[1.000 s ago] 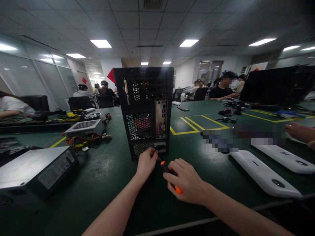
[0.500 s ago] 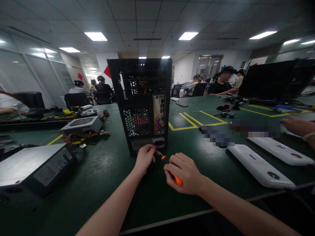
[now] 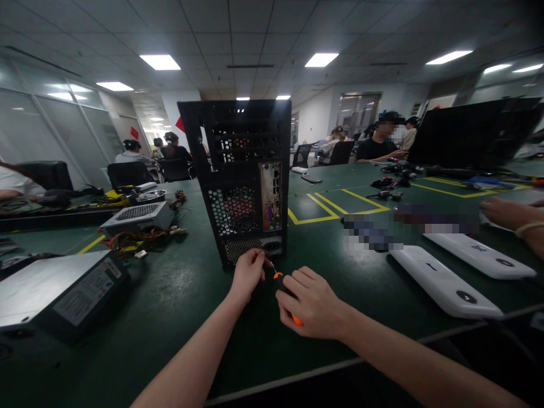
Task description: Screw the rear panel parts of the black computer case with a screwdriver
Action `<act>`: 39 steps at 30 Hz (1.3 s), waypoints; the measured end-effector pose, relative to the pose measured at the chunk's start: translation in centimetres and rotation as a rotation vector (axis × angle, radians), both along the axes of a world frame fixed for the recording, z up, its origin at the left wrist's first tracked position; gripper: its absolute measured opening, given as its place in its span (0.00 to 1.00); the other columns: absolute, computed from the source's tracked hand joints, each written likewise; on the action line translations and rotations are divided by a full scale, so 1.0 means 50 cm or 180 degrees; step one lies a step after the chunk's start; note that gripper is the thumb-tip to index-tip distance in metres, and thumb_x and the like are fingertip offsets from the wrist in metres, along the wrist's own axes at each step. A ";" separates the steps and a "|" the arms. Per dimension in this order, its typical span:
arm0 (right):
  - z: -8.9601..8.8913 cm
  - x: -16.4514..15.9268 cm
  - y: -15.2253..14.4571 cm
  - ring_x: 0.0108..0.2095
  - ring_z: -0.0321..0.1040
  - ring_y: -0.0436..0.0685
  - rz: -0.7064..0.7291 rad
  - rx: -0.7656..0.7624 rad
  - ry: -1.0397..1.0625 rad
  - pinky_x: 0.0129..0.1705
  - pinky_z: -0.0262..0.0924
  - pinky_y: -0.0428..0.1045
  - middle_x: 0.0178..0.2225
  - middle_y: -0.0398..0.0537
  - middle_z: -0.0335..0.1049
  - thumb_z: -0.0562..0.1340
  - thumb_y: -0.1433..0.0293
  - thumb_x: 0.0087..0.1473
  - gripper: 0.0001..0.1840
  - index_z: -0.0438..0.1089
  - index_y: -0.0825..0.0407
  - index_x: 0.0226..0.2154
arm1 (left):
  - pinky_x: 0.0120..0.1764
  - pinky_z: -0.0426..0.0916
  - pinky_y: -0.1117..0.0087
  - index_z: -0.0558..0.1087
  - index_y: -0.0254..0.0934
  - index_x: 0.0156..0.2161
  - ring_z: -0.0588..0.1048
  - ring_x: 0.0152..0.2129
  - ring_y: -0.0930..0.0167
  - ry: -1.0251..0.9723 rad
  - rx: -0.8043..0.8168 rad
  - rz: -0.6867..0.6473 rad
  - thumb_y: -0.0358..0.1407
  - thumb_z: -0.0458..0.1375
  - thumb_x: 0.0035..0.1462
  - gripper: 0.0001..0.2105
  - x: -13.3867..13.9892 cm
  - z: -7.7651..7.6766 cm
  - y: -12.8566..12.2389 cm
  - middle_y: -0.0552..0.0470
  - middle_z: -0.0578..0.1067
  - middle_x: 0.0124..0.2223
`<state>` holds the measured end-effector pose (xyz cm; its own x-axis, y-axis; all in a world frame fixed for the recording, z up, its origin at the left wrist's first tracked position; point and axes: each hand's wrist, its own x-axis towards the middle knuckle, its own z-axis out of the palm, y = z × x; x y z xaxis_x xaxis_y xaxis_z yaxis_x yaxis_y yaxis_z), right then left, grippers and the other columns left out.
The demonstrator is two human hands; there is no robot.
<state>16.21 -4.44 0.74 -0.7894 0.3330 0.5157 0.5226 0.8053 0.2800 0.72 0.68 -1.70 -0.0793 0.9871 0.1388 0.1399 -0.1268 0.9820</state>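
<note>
A black computer tower case (image 3: 238,178) stands upright with its rear side facing me, showing honeycomb vents and a metal port plate. My right hand (image 3: 312,306) is wrapped round an orange-and-black screwdriver (image 3: 279,276), whose thin shaft points up and left toward the case's bottom. My left hand (image 3: 250,272) is pinched close to the shaft's tip, in front of the power supply unit (image 3: 244,249) at the bottom of the case. Whatever lies between its fingertips is too small to make out.
On the left lie a large silver power supply (image 3: 63,289) and a smaller one (image 3: 138,220) with loose cables. White devices (image 3: 444,283) lie on the right, beside another person's hand (image 3: 505,214). Black monitors (image 3: 471,136) stand behind, and people sit at the back.
The view has shifted slightly, so the scene sits a little further left. My right hand has turned the screwdriver handle slightly, with its shaft more upright. My left hand keeps its pinch.
</note>
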 end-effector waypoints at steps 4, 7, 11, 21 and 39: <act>-0.011 -0.010 -0.007 0.30 0.56 0.54 -0.0262 -0.0193 -0.0124 0.31 0.49 0.50 0.31 0.49 0.62 0.52 0.69 0.47 0.15 0.62 0.56 0.39 | 0.11 0.46 0.80 0.65 0.32 0.28 0.58 0.08 0.83 -0.0172 -0.0254 -0.0025 0.39 0.49 0.48 0.10 0.004 0.008 -0.004 0.51 0.72 0.24; -0.021 -0.011 -0.005 0.29 0.56 0.53 -0.0320 -0.0326 -0.0095 0.30 0.48 0.48 0.29 0.47 0.62 0.51 0.70 0.48 0.12 0.62 0.56 0.37 | 0.11 0.45 0.80 0.65 0.32 0.28 0.58 0.08 0.83 -0.0250 -0.0311 -0.0029 0.38 0.49 0.48 0.10 0.007 0.013 -0.008 0.51 0.72 0.25; -0.022 -0.002 0.000 0.28 0.55 0.53 -0.0191 -0.0079 -0.0256 0.29 0.46 0.48 0.28 0.47 0.60 0.51 0.73 0.49 0.09 0.63 0.52 0.34 | 0.12 0.44 0.80 0.65 0.32 0.30 0.57 0.09 0.83 -0.0373 -0.0153 -0.0033 0.40 0.51 0.46 0.11 0.008 0.016 -0.012 0.52 0.71 0.24; -0.021 -0.002 0.007 0.30 0.55 0.53 -0.0232 -0.0407 0.0161 0.31 0.48 0.49 0.29 0.47 0.61 0.53 0.72 0.47 0.08 0.63 0.54 0.32 | 0.12 0.44 0.80 0.66 0.32 0.31 0.57 0.08 0.83 -0.0452 -0.0236 -0.0123 0.42 0.51 0.46 0.13 0.004 0.006 -0.005 0.53 0.70 0.24; -0.012 0.000 -0.003 0.28 0.54 0.52 -0.0166 -0.0387 0.0717 0.30 0.49 0.48 0.27 0.47 0.60 0.53 0.69 0.46 0.08 0.64 0.54 0.30 | 0.12 0.44 0.80 0.65 0.32 0.29 0.57 0.09 0.83 -0.0426 -0.0394 -0.0210 0.40 0.49 0.46 0.11 0.007 0.008 -0.007 0.52 0.70 0.24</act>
<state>16.24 -4.59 0.15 -0.6394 0.4405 0.6302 0.6024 0.7963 0.0547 1.09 0.35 -1.29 -0.0235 0.9997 0.0084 0.0023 -0.0084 1.0000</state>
